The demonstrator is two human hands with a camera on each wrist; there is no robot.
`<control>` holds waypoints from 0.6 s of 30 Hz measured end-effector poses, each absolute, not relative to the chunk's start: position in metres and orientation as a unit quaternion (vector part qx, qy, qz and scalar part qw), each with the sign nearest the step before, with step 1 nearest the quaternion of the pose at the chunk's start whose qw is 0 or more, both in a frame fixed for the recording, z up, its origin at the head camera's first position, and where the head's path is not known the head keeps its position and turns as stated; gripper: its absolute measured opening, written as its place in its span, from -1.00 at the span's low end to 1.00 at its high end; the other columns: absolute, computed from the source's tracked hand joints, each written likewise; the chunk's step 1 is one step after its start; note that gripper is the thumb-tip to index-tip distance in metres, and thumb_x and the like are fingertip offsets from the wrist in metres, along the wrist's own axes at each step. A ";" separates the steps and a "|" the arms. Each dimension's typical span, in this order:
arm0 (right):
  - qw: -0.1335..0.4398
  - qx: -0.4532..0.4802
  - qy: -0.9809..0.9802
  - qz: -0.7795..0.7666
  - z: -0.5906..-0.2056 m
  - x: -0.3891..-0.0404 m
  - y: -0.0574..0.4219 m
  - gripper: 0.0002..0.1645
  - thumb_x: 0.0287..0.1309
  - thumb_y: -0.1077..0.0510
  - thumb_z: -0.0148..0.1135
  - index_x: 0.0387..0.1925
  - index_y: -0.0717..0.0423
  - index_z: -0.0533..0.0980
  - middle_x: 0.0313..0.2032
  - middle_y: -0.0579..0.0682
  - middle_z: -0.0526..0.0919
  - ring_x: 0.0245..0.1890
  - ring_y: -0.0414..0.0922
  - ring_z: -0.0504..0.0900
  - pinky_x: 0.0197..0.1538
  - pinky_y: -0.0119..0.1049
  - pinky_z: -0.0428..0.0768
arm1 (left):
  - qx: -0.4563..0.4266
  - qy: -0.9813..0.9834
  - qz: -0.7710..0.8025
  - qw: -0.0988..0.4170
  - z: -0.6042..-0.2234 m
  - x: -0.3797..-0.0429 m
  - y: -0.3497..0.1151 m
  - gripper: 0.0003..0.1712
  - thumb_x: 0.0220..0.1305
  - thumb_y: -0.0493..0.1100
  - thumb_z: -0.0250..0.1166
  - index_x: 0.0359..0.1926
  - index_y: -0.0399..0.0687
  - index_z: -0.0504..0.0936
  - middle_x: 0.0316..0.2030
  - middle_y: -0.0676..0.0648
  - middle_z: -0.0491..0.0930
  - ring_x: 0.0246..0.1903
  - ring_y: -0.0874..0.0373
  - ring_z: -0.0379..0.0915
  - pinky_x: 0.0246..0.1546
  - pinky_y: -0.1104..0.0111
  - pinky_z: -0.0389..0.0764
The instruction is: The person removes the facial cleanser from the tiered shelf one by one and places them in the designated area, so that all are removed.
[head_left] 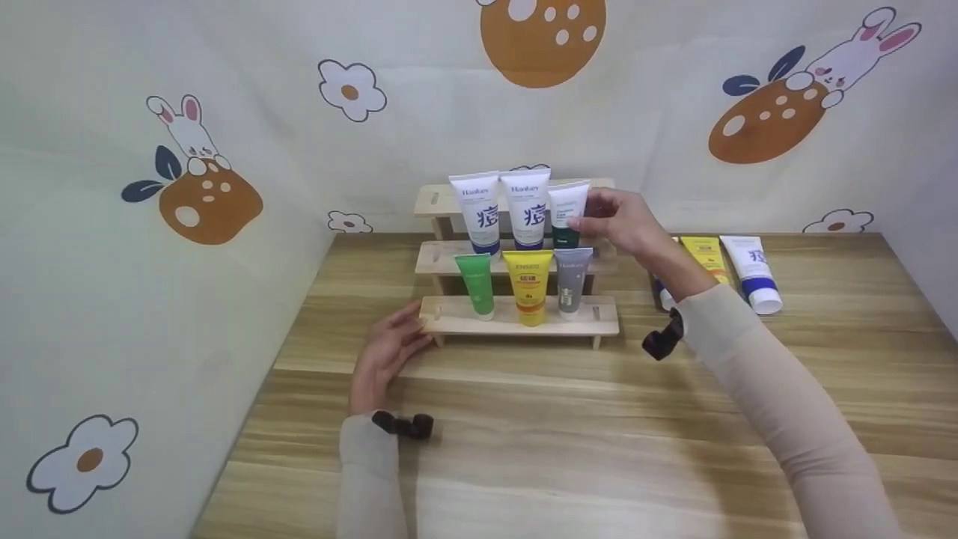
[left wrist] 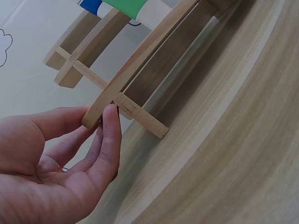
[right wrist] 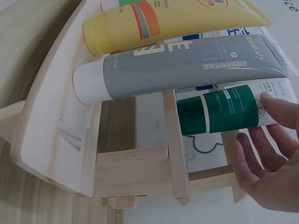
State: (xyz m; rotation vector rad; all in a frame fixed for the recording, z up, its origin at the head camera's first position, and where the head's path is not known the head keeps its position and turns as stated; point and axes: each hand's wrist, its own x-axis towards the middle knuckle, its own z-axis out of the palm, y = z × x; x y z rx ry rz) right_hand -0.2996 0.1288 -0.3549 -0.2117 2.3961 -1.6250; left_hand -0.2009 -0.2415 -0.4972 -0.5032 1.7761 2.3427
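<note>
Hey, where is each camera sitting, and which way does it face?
Head: worn on the head, facing forward and down at the three-tier wooden rack; shows the left hand, right hand and both sleeves.
Left wrist: worn there, facing the rack's end; shows the left hand pinching it.
Right wrist: worn there, facing the white-and-green tube; shows the right hand holding it.
Head and right wrist views share the gray tube.

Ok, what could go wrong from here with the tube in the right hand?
The green-and-white tube could tip if the right hand lets go early; its cap may not sit fully on the middle shelf. It might also bump the white tube close beside it. The left hand grips the front shelf, so a tug could topple the tubes standing there.
</note>
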 end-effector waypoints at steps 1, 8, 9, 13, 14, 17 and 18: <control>0.120 -0.074 0.820 -0.556 -0.356 -0.300 0.129 -0.42 0.21 0.11 0.40 0.26 0.02 0.50 0.18 0.09 0.60 0.20 0.00 0.55 0.36 -0.08 0.52 | -0.166 0.594 0.783 0.080 -0.497 -0.201 -0.241 -0.43 0.44 -0.37 0.11 0.44 -0.17 0.34 0.37 -0.23 0.36 -0.09 0.20 0.62 0.01 0.38 0.71; 0.113 -0.074 0.829 -0.543 -0.363 -0.302 0.128 -0.45 0.20 0.15 0.41 0.22 0.08 0.53 0.14 0.13 0.62 0.13 -0.02 0.56 0.28 -0.12 0.58 | -0.154 0.590 0.789 0.080 -0.498 -0.201 -0.241 -0.41 0.44 -0.40 0.10 0.45 -0.22 0.30 0.39 -0.27 0.32 -0.16 0.24 0.65 -0.07 0.43 0.73; 0.110 -0.074 0.828 -0.546 -0.364 -0.302 0.128 -0.46 0.19 0.15 0.42 0.21 0.08 0.54 0.14 0.13 0.62 0.12 -0.02 0.56 0.26 -0.13 0.58 | -0.155 0.589 0.789 0.079 -0.498 -0.201 -0.241 -0.41 0.44 -0.40 0.10 0.45 -0.22 0.30 0.39 -0.28 0.32 -0.16 0.24 0.65 -0.07 0.43 0.73; 0.094 -0.067 0.816 -0.566 -0.369 -0.303 0.129 -0.47 0.19 0.15 0.42 0.20 0.06 0.55 0.13 0.10 0.62 0.11 -0.05 0.56 0.27 -0.15 0.56 | -0.157 0.591 0.787 0.080 -0.497 -0.201 -0.241 -0.41 0.44 -0.38 0.11 0.45 -0.21 0.30 0.40 -0.27 0.33 -0.11 0.22 0.64 -0.04 0.41 0.72; 0.088 -0.066 0.812 -0.573 -0.370 -0.302 0.129 -0.47 0.19 0.15 0.42 0.20 0.08 0.55 0.13 0.10 0.62 0.11 -0.06 0.56 0.28 -0.16 0.55 | -0.157 0.592 0.786 0.082 -0.497 -0.201 -0.241 -0.41 0.44 -0.38 0.10 0.45 -0.20 0.30 0.40 -0.26 0.33 -0.09 0.22 0.63 -0.02 0.40 0.72; 0.072 -0.066 0.804 -0.587 -0.371 -0.301 0.131 -0.47 0.19 0.14 0.42 0.19 0.11 0.55 0.11 0.09 0.63 0.10 -0.09 0.55 0.30 -0.19 0.52 | -0.159 0.592 0.785 0.086 -0.496 -0.200 -0.241 -0.41 0.45 -0.37 0.10 0.46 -0.19 0.30 0.41 -0.24 0.33 -0.06 0.21 0.62 0.01 0.39 0.71; 0.068 -0.068 0.801 -0.590 -0.371 -0.301 0.132 -0.47 0.19 0.14 0.42 0.19 0.13 0.55 0.11 0.09 0.63 0.10 -0.09 0.54 0.29 -0.19 0.52 | -0.160 0.592 0.785 0.087 -0.496 -0.199 -0.241 -0.41 0.44 -0.37 0.10 0.46 -0.18 0.30 0.41 -0.23 0.33 -0.05 0.21 0.62 0.02 0.39 0.71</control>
